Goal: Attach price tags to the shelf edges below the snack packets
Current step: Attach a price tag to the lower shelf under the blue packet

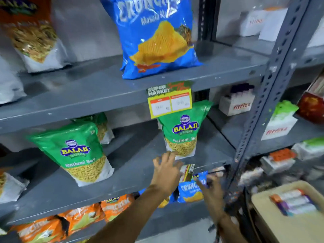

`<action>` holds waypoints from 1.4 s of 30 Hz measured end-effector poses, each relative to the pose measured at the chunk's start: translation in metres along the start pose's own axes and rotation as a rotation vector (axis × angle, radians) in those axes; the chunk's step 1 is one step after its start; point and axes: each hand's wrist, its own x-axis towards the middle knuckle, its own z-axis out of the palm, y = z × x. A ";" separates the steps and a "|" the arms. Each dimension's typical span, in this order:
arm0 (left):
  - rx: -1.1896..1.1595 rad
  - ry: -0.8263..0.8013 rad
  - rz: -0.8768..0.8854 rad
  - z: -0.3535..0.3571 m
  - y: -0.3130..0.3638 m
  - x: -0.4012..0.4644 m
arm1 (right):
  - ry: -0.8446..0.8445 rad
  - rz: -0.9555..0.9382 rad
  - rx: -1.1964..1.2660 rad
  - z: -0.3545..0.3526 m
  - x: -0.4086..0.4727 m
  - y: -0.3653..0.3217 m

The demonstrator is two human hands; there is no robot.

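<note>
Even light, motion blur, warped edges

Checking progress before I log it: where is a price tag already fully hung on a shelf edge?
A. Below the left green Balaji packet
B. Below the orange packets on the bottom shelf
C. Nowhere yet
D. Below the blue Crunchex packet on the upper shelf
D: the yellow Super Market price tag hangs from the upper shelf edge just under the blue Crunchex packet; the edges under the other packets named show no hung tag.
</note>
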 end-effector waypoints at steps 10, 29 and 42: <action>0.019 -0.058 0.032 0.040 0.027 0.060 | -0.124 0.388 0.328 0.035 0.008 0.031; -0.236 0.029 -0.292 0.074 0.007 -0.018 | -0.025 -0.399 -0.551 -0.005 0.036 0.014; -0.187 0.101 -0.327 0.083 0.009 -0.013 | -0.008 -0.559 -0.805 -0.003 0.052 0.015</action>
